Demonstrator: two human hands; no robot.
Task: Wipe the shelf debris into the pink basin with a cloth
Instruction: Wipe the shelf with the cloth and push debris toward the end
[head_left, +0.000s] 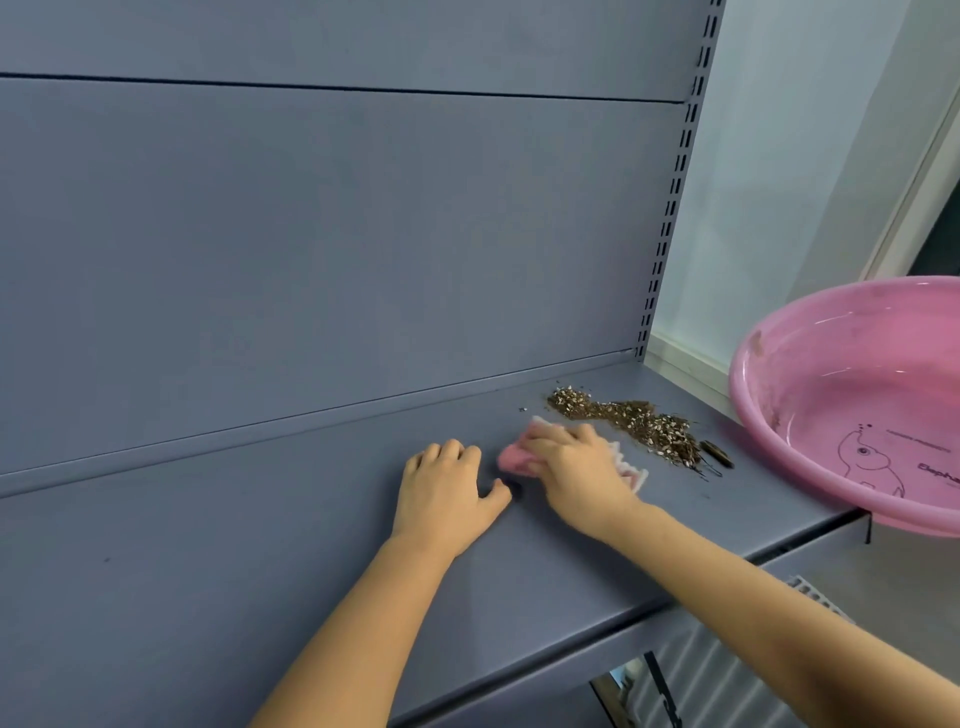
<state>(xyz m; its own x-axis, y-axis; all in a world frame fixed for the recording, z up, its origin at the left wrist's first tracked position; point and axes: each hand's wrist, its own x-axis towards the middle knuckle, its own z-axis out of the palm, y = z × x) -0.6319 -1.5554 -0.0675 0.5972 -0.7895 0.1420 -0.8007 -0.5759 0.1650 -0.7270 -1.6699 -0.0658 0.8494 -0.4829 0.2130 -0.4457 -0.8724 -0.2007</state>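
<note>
1. One right hand (574, 470) grips one pink cloth (514, 457) on the shelf (260, 545).
2. One left hand (447, 493) rests there, fingers relaxed.
3. One debris pile (628, 421) lies right of the cloth.
4. One pink basin (810, 410) sits far right.

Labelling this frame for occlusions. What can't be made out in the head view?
- pink basin: right side and lower rim cut off by the frame edge; printed text too small to read.
- cloth: mostly covered by the right hand, also motion-blurred.
- small dark object beside the debris: too small to identify.
- left hand: palm hidden against the shelf.
</note>
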